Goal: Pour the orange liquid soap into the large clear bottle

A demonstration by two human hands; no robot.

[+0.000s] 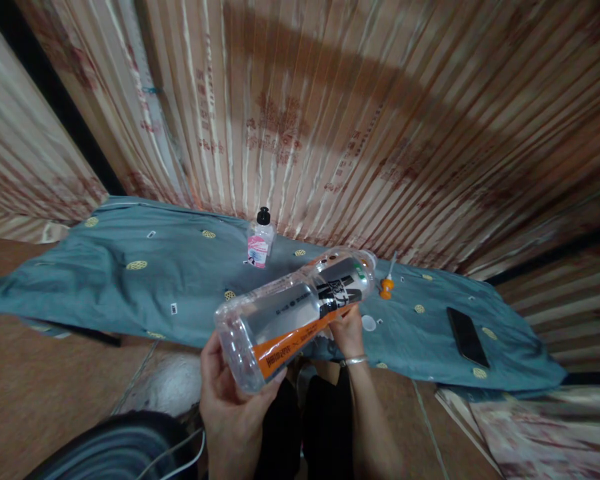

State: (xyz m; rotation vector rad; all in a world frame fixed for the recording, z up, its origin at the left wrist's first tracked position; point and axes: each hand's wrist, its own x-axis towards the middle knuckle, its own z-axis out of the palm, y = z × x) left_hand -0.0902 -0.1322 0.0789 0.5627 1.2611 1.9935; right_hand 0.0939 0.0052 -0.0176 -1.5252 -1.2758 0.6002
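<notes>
Held at a slant above the cloth-covered surface is a large clear plastic bottle [300, 310] with a silver, black and orange label. My left hand [237, 400] is closed round its base at the lower left. My right hand [347, 333], with a bracelet at the wrist, holds it from below near the upper end; the bottle hides most of those fingers. Beyond the bottle stands a small clear bottle [260, 245] with a pink label and black cap. To the right lie an orange piece with a pale stem [386, 287] and a white disc [369, 323].
A teal cloth with yellow pineapple prints [180, 280] covers the narrow surface. A black phone [467, 337] lies at its right. Behind rises a pleated curtain [280, 133]. A round black object [125, 447] and a white cable [187, 460] are at the lower left.
</notes>
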